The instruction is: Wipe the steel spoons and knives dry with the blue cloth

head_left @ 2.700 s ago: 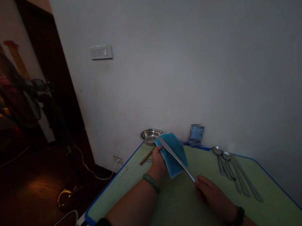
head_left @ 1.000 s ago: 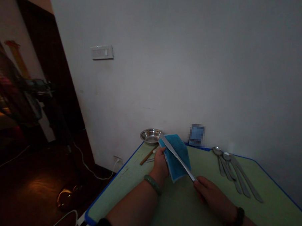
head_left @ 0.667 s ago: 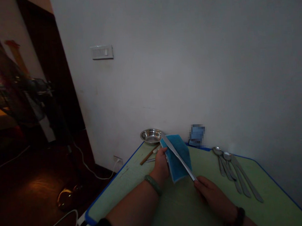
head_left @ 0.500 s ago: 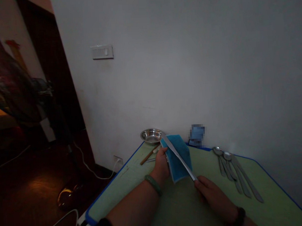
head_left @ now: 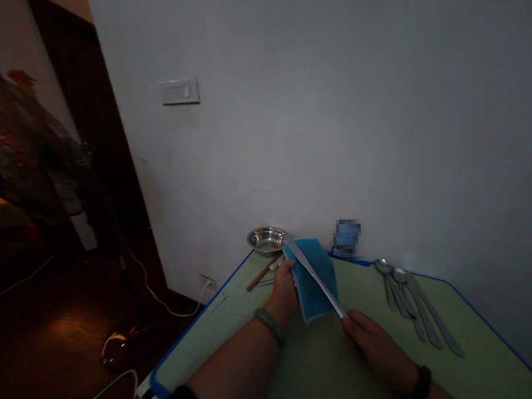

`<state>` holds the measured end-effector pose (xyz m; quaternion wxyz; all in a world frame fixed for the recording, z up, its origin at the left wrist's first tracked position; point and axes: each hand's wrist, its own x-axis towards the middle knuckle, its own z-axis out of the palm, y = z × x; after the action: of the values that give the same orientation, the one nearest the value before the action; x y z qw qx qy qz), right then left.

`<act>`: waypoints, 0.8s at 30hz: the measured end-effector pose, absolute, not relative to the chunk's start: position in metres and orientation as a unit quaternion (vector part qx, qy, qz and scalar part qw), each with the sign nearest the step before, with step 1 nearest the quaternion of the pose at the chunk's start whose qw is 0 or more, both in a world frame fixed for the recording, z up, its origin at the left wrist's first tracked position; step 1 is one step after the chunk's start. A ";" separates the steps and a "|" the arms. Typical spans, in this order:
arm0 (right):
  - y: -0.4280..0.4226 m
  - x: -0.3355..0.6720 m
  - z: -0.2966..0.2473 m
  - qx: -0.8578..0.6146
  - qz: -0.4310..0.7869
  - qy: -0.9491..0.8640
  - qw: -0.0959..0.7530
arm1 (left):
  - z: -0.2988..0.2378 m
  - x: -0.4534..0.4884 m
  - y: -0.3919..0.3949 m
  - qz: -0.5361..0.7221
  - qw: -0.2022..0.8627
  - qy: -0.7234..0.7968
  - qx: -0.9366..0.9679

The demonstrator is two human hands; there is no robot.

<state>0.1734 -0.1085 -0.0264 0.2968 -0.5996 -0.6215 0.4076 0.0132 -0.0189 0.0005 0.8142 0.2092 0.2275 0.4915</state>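
My left hand (head_left: 285, 290) grips a blue cloth (head_left: 316, 279) by its left edge, with the thumb on top and the other fingers underneath. Across the cloth lies a silver table knife (head_left: 313, 273), its blade pointing up and left. My right hand (head_left: 366, 336) is closed around the lower end of the knife's handle. Just beyond the blade tip is a shiny steel bowl (head_left: 265, 242). Beside my left hand, a brown stick (head_left: 261, 276) and a few thin pieces lie on the table, partly hidden by the hand and cloth.
Several spoons and knives (head_left: 423, 310) lie on the right of the green, blue-edged table (head_left: 480, 361). A blurred phone-like screen (head_left: 348, 240) leans at the wall. A standing fan (head_left: 30, 145) and white cables (head_left: 165, 310) are on the left.
Hands, cloth and knife stay almost exactly where they were. The fan head at the left looks slightly turned.
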 end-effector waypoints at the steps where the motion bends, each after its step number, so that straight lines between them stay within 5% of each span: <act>1: -0.109 0.173 -0.026 -0.601 0.404 -0.623 0.297 | 0.000 0.013 -0.018 0.491 0.816 0.228 0.205; 24: -0.109 0.174 -0.027 -0.596 0.407 -0.620 0.308 | 0.004 0.013 -0.021 0.500 0.812 0.231 0.191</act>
<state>0.1738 -0.1087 -0.0272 0.3083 -0.5957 -0.6198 0.4073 0.0128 -0.0208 0.0037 0.8124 0.1905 0.2314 0.5002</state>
